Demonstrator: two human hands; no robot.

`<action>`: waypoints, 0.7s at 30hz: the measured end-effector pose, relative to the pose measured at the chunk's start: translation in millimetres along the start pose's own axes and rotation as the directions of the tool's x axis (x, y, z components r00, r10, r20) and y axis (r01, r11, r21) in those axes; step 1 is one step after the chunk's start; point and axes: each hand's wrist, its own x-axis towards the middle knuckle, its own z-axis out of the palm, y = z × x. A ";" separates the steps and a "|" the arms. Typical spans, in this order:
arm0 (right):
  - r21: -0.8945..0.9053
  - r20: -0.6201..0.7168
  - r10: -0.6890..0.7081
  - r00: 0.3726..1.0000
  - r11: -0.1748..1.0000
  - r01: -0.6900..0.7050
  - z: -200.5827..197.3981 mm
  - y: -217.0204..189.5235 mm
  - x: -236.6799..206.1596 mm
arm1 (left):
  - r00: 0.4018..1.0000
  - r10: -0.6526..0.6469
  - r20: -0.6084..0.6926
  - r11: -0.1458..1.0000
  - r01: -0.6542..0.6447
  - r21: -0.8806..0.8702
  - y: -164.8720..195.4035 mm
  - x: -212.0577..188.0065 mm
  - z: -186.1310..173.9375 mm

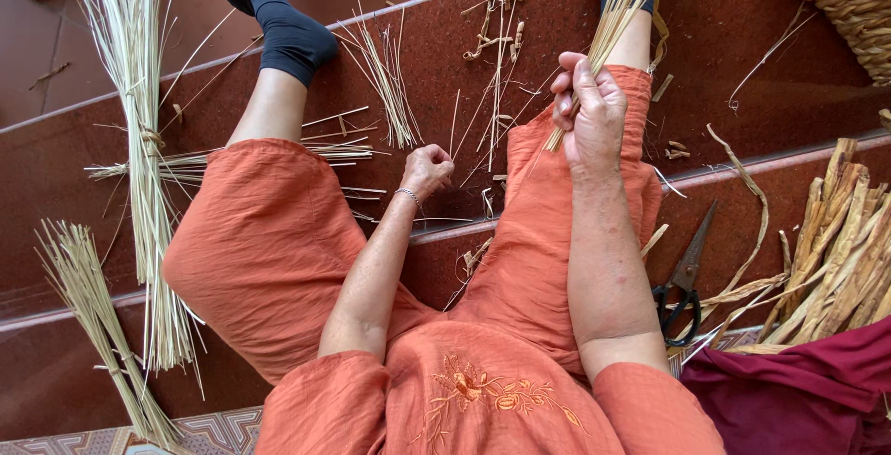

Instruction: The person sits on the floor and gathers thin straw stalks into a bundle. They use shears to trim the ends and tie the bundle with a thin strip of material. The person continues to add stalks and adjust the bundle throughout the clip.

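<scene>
Pale straw stalks in a slim bundle [624, 5] rise from the right hand [587, 111], which grips them above the knee of a seated person in orange linen clothes [269, 232]. Her left hand [427, 169] is clenched, holding nothing visible, between the knees above dark red tiled steps [742, 28]. Black-handled scissors [685, 280] lie beside dried reed strips [840, 251].

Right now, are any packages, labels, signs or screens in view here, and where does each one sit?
None: no package, label, sign or screen shows in the head view.
What is there: the right hand holding a bundle of pale straw stalks, the left hand closed above the red steps, black-handled scissors and a woven basket at the upper right.
</scene>
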 end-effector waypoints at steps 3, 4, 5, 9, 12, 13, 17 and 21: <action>0.004 0.004 0.002 1.000 1.000 -0.002 -1.1 0.2 0.1 | 1.000 -0.018 -0.006 0.993 0.017 -0.119 0.5 -1.0 -3.1; 0.004 0.009 0.004 1.000 1.000 -0.004 -1.2 -0.1 0.3 | 0.999 -0.032 -0.029 0.987 0.027 -0.156 0.5 -1.7 -5.8; -0.001 0.006 0.002 1.000 1.000 -0.002 -1.1 -0.3 0.5 | 0.998 -0.046 -0.051 0.981 0.035 -0.193 0.4 -2.5 -9.9; 0.008 0.008 0.015 1.000 1.000 -0.015 0.6 -2.1 0.2 | 0.975 -0.073 -0.212 0.923 -0.014 -0.384 2.1 0.7 -35.3; -0.004 0.009 0.018 1.000 1.000 -0.018 3.1 -2.9 0.2 | 0.930 -0.096 -0.355 0.915 -0.057 -0.399 5.7 10.3 -55.4; -0.016 0.007 0.014 1.000 1.000 -0.014 4.1 -2.8 0.4 | 0.932 -0.105 -0.347 0.939 -0.022 -0.344 7.0 14.1 -61.9; -0.021 0.005 0.011 1.000 1.000 -0.011 7.6 -2.0 1.3 | 0.937 -0.118 -0.328 0.993 0.104 -0.062 8.8 24.7 -73.5; -0.001 -0.001 0.025 1.000 1.000 -0.025 8.7 -2.4 2.5 | 0.812 0.331 -0.481 0.860 -0.049 0.508 7.8 28.9 -73.6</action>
